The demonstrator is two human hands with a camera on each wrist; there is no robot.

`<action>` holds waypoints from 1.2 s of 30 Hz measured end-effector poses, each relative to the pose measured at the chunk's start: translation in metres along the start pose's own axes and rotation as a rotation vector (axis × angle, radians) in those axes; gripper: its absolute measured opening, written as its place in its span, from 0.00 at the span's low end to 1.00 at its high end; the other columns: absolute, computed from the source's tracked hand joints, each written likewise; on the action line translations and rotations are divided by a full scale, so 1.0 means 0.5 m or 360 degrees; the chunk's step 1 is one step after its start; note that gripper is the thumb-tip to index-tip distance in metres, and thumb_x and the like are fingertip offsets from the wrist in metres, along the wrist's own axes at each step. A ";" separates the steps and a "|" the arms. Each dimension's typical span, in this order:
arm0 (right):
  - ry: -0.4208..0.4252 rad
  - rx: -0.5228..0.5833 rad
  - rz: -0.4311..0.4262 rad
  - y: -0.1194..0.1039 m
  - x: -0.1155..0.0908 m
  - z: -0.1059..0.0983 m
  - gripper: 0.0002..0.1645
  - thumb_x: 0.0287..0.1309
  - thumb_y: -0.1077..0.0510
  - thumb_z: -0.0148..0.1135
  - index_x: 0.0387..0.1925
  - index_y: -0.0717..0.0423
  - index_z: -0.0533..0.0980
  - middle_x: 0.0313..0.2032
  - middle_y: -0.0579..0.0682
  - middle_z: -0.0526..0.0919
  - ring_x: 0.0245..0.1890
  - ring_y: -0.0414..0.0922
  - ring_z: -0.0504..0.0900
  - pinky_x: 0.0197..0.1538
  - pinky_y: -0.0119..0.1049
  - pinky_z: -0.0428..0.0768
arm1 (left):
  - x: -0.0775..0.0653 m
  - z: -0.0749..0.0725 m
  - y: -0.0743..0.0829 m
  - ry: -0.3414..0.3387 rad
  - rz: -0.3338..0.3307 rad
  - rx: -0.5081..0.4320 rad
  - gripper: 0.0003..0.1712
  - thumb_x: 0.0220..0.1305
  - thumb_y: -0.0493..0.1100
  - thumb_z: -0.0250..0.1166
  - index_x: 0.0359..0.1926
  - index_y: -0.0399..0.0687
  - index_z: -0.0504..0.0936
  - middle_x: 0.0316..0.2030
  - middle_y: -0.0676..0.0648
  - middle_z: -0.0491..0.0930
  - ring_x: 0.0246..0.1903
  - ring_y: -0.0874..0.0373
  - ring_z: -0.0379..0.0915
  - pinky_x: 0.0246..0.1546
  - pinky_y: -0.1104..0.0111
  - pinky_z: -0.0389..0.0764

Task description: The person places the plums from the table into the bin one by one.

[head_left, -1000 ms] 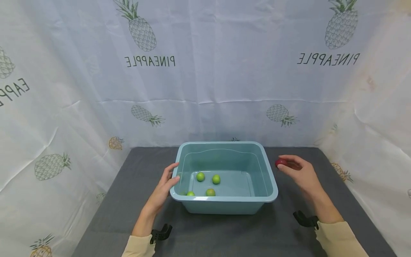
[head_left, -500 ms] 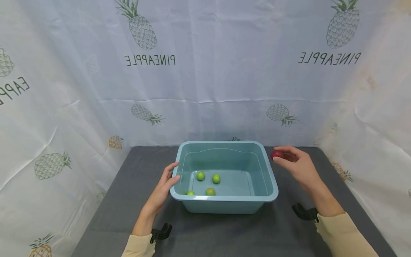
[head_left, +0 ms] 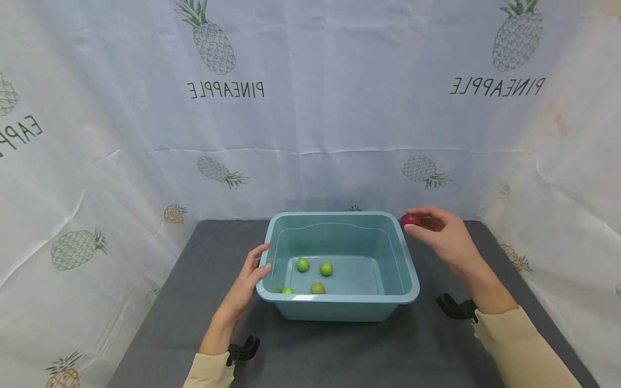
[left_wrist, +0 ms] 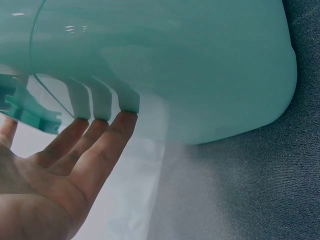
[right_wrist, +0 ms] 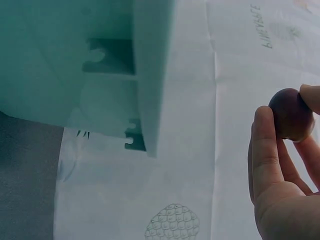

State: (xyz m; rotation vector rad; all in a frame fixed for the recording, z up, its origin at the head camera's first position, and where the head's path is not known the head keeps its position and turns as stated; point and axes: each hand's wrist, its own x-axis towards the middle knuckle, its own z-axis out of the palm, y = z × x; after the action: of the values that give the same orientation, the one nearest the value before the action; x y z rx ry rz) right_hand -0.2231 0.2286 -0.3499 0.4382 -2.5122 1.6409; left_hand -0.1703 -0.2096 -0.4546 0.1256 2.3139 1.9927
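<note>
My left hand [head_left: 249, 280] holds the left rim of a blue-green plastic basin [head_left: 339, 299], its thumb at the rim. In the left wrist view its fingertips [left_wrist: 127, 117] press the basin's outer wall. My right hand [head_left: 448, 237] pinches a dark red plum [head_left: 410, 220] between thumb and fingers, beside the basin's back right corner. In the right wrist view the plum [right_wrist: 291, 115] shows dark and round, level with the fingertips. Several small round green fruits, one of them here [head_left: 326, 268], lie on the basin's floor, towards its left half.
A dark grey cloth covers the table [head_left: 184, 307] under the basin. White curtains [head_left: 315, 108] with pineapple prints hang behind and along both sides. Black camera mounts [head_left: 456, 307] sit at both wrists.
My right hand has moved up and to the left with the plum, closer to the basin's back right corner. The left hand, basin and green fruits have stayed in place.
</note>
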 end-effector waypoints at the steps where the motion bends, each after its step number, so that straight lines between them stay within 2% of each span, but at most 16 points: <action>1: -0.0003 0.0001 0.0003 -0.004 0.001 0.000 0.29 0.67 0.52 0.68 0.63 0.60 0.74 0.57 0.52 0.77 0.54 0.33 0.78 0.50 0.23 0.77 | 0.000 0.000 0.000 -0.0002 -0.0001 -0.0002 0.31 0.78 0.53 0.53 0.76 0.64 0.56 0.67 0.36 0.62 0.61 0.34 0.65 0.52 0.52 0.74; 10: -0.0006 -0.0032 0.0014 -0.041 0.017 -0.004 0.29 0.66 0.52 0.68 0.64 0.60 0.74 0.56 0.54 0.78 0.52 0.37 0.79 0.49 0.24 0.77 | 0.004 -0.002 0.000 0.0000 -0.0006 0.0005 0.31 0.77 0.53 0.53 0.76 0.64 0.55 0.68 0.37 0.62 0.62 0.35 0.66 0.54 0.50 0.72; 14: -0.0013 -0.0049 -0.0032 -0.051 0.024 -0.002 0.28 0.66 0.53 0.69 0.63 0.60 0.75 0.55 0.54 0.79 0.52 0.39 0.79 0.48 0.24 0.78 | 0.005 -0.001 0.001 0.0000 0.0002 0.0004 0.31 0.77 0.53 0.53 0.76 0.64 0.55 0.68 0.36 0.61 0.63 0.35 0.65 0.55 0.49 0.72; 22: -0.0072 0.0014 -0.0078 -0.067 0.033 0.016 0.27 0.65 0.55 0.69 0.62 0.61 0.76 0.51 0.49 0.81 0.51 0.39 0.81 0.47 0.28 0.80 | 0.003 -0.001 -0.001 -0.0007 -0.0002 0.0005 0.31 0.78 0.53 0.53 0.76 0.64 0.55 0.68 0.36 0.61 0.63 0.35 0.65 0.55 0.48 0.72; 27: -0.0097 0.0045 -0.0080 -0.079 0.045 0.029 0.27 0.65 0.54 0.69 0.62 0.60 0.76 0.53 0.52 0.80 0.51 0.40 0.81 0.48 0.29 0.80 | 0.003 -0.003 -0.002 -0.0007 0.0015 -0.0004 0.31 0.78 0.52 0.53 0.76 0.63 0.55 0.67 0.36 0.62 0.62 0.35 0.65 0.55 0.50 0.72; 36: -0.0111 -0.0005 -0.0119 -0.090 0.067 0.054 0.27 0.65 0.53 0.70 0.61 0.61 0.77 0.53 0.56 0.80 0.51 0.44 0.81 0.47 0.30 0.80 | 0.005 -0.004 -0.009 -0.0021 0.0038 -0.0025 0.31 0.78 0.52 0.53 0.76 0.63 0.55 0.67 0.36 0.62 0.62 0.31 0.63 0.55 0.51 0.71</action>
State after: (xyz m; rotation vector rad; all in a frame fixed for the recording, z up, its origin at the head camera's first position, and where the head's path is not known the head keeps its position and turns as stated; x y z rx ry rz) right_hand -0.2397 0.1814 -0.3134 0.5917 -2.5137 1.6219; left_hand -0.1732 -0.2118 -0.4589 0.1653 2.2993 2.0141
